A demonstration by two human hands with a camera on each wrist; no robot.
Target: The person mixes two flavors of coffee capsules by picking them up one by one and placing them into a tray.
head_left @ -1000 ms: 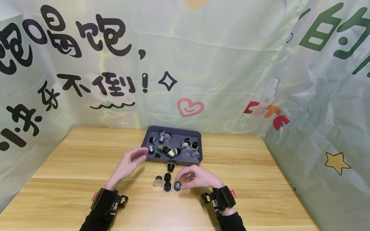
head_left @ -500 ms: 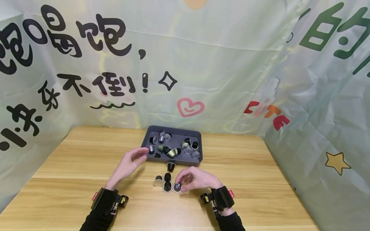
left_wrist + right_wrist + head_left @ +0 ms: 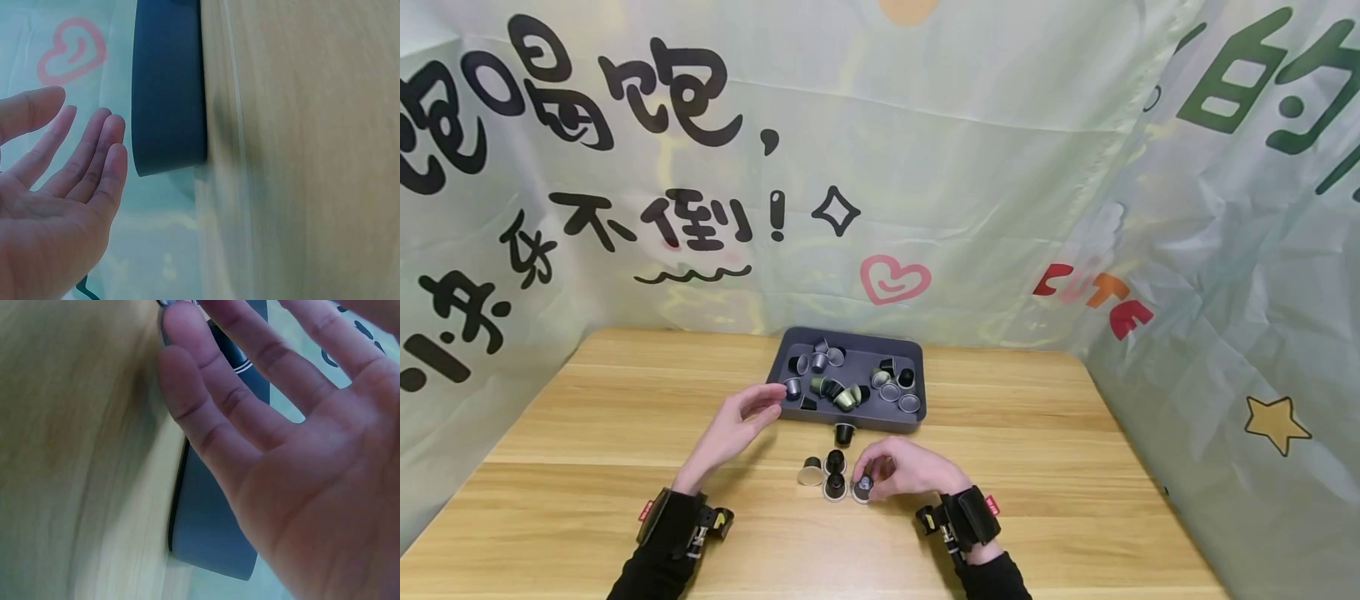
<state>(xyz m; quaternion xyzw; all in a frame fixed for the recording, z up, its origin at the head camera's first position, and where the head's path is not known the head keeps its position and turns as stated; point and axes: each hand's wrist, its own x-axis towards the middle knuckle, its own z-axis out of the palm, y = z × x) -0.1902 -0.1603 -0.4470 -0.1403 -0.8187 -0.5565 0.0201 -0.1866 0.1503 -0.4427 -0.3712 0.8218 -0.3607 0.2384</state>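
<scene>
In the head view my right hand [image 3: 913, 467] pinches a dark coffee capsule [image 3: 863, 483] between thumb and fingertips, its silver rim down at the tabletop. Just left of it two black capsules [image 3: 835, 483] stand one behind the other on their rims. Beside them is a grey-brown capsule [image 3: 811, 473] with its pale lid facing me. Another black capsule [image 3: 844, 434] stands by the tray's front wall. My left hand [image 3: 741, 423] holds nothing, its relaxed fingers at the tray's front left corner. The right wrist view mostly shows my palm [image 3: 306, 481], with the pinched capsule almost wholly cut off.
The dark grey tray [image 3: 891, 422] lies at the back of the wooden table [image 3: 1015, 450] and contains several silver, green and black capsules [image 3: 845, 399]. A printed cloth [image 3: 985, 192] hangs behind the table and along its sides.
My right hand has shifted slightly toward me, and the pinched capsule has slid a little to the right, away from the two black ones. My left hand stays in place.
</scene>
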